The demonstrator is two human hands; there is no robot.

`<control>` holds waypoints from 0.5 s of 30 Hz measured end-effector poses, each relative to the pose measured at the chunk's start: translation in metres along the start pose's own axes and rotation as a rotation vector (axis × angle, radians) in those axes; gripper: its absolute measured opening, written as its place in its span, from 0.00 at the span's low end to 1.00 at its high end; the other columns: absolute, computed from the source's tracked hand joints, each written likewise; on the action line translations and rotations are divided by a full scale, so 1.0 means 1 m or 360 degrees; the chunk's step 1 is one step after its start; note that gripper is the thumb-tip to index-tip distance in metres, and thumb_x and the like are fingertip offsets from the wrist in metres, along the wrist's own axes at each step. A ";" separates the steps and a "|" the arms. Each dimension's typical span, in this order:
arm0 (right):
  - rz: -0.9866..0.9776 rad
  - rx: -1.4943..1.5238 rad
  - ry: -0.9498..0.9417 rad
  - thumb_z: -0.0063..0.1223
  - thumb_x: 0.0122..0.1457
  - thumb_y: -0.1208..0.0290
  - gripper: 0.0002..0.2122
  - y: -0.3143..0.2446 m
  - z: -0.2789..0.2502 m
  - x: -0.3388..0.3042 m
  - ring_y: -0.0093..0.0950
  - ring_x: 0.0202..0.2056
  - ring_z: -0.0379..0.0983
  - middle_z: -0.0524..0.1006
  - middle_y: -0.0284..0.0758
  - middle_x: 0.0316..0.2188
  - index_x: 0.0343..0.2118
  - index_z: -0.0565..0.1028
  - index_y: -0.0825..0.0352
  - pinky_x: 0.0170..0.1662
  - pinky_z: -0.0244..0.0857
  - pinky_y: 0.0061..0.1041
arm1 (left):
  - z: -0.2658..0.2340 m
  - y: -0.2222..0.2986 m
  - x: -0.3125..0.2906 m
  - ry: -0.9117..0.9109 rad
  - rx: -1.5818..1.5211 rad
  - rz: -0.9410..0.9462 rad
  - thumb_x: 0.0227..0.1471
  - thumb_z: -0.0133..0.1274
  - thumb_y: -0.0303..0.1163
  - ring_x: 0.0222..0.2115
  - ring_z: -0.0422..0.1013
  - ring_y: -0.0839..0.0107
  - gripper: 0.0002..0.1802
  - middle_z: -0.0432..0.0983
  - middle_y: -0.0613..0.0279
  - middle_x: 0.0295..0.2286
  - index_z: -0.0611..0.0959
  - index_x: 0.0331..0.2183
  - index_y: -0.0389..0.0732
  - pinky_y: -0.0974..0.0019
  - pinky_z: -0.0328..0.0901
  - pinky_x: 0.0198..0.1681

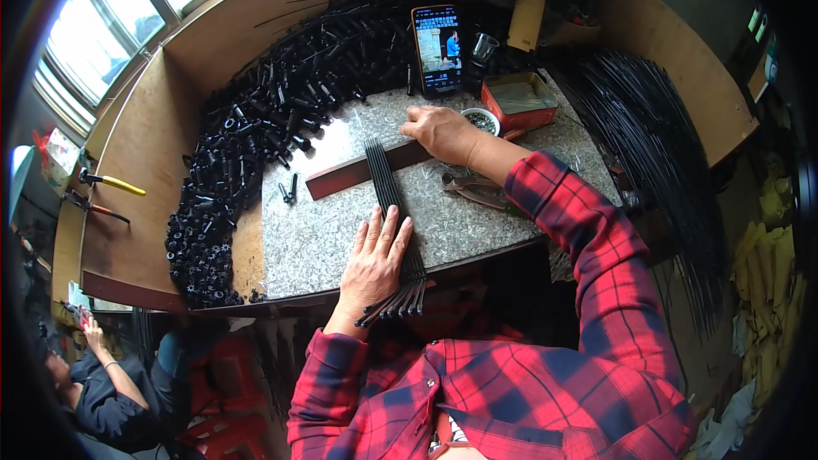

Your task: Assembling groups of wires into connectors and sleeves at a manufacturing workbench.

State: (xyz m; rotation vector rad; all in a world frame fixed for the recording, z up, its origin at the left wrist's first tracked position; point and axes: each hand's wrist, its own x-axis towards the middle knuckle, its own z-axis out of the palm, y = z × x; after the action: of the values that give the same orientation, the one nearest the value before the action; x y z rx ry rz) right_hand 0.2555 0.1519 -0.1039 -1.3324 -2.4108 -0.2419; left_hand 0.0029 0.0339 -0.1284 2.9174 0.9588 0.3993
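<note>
My left hand point(375, 257) lies with its fingers stretched out over a row of thin black rods point(382, 172). The rods run side by side across a dark red bar point(337, 179) on a speckled grey slab point(477, 234). Their bent or knobbed lower ends stick out past the slab's near edge. Above the bar's right part is my right hand point(447, 134), its fingers pinched together. Whatever it may hold is too small to make out. Just right of this hand stands a small white bowl point(482, 122) of tiny pieces. Pliers point(477, 190) lie below my right forearm.
Black tubular parts point(281, 89) pile up along the left and back. A lit phone point(437, 49) stands behind the slab, near a red tin point(521, 102). Long black rods point(648, 111) fill the right side. Another person point(111, 379) sits at lower left.
</note>
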 end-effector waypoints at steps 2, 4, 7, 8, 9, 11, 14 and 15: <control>-0.0006 -0.0018 0.0006 0.44 0.51 0.77 0.06 -0.001 -0.001 0.001 0.38 0.41 0.72 0.72 0.42 0.35 0.29 0.74 0.66 0.43 0.68 0.32 | 0.000 0.000 0.000 -0.0004 -0.0011 -0.0002 0.39 0.53 0.65 0.62 0.43 0.48 0.53 0.49 0.47 0.60 0.60 0.58 0.39 0.49 0.41 0.62; -0.0013 -0.0035 0.0012 0.44 0.51 0.77 0.06 -0.002 -0.002 0.002 0.38 0.41 0.72 0.72 0.42 0.35 0.29 0.75 0.65 0.43 0.68 0.32 | 0.002 -0.001 0.000 0.0011 0.0020 0.0011 0.39 0.53 0.65 0.62 0.43 0.48 0.53 0.49 0.47 0.60 0.60 0.58 0.39 0.49 0.41 0.62; 0.0012 -0.0048 -0.0055 0.44 0.51 0.77 0.06 -0.003 -0.002 0.004 0.38 0.40 0.72 0.72 0.42 0.35 0.29 0.75 0.64 0.43 0.68 0.32 | 0.000 0.000 0.000 -0.0003 0.0005 -0.0003 0.39 0.53 0.65 0.62 0.43 0.48 0.53 0.49 0.46 0.60 0.60 0.58 0.39 0.49 0.41 0.62; -0.0013 -0.0072 -0.0034 0.45 0.51 0.77 0.09 -0.001 -0.001 0.004 0.36 0.39 0.72 0.72 0.40 0.34 0.33 0.76 0.63 0.42 0.68 0.32 | 0.001 -0.001 0.000 -0.0002 0.0003 -0.0003 0.39 0.53 0.65 0.62 0.43 0.48 0.53 0.49 0.46 0.60 0.60 0.58 0.39 0.49 0.41 0.62; -0.0039 -0.0097 -0.0014 0.45 0.52 0.78 0.11 0.001 0.000 0.004 0.35 0.38 0.73 0.72 0.38 0.33 0.37 0.77 0.62 0.41 0.68 0.31 | 0.003 -0.002 0.000 0.0006 0.0032 0.0008 0.39 0.53 0.66 0.61 0.43 0.48 0.53 0.49 0.46 0.60 0.60 0.58 0.39 0.49 0.41 0.62; -0.0037 -0.0094 -0.0042 0.45 0.52 0.78 0.11 0.001 -0.001 0.006 0.35 0.38 0.73 0.72 0.38 0.33 0.37 0.77 0.62 0.41 0.68 0.31 | 0.005 -0.003 0.000 0.0014 0.0061 0.0015 0.39 0.52 0.66 0.61 0.43 0.48 0.53 0.49 0.47 0.60 0.60 0.58 0.39 0.49 0.41 0.62; -0.0038 -0.0063 -0.0078 0.46 0.51 0.78 0.11 0.001 0.000 0.006 0.35 0.37 0.73 0.72 0.38 0.32 0.37 0.77 0.62 0.40 0.68 0.31 | 0.006 -0.003 -0.001 0.0013 0.0072 0.0012 0.39 0.52 0.66 0.61 0.44 0.48 0.53 0.50 0.47 0.59 0.60 0.58 0.39 0.49 0.41 0.62; -0.0041 -0.0034 -0.0085 0.46 0.50 0.78 0.11 0.002 0.000 0.007 0.35 0.36 0.73 0.72 0.38 0.32 0.36 0.77 0.63 0.39 0.68 0.31 | 0.006 -0.004 -0.001 0.0021 0.0067 0.0017 0.39 0.52 0.66 0.61 0.44 0.48 0.53 0.50 0.47 0.59 0.60 0.58 0.39 0.49 0.41 0.62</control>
State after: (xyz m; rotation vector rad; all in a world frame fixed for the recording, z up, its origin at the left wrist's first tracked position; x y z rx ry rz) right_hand 0.2537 0.1584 -0.1015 -1.3340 -2.4777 -0.2425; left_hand 0.0017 0.0367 -0.1343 2.9628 0.9653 0.4042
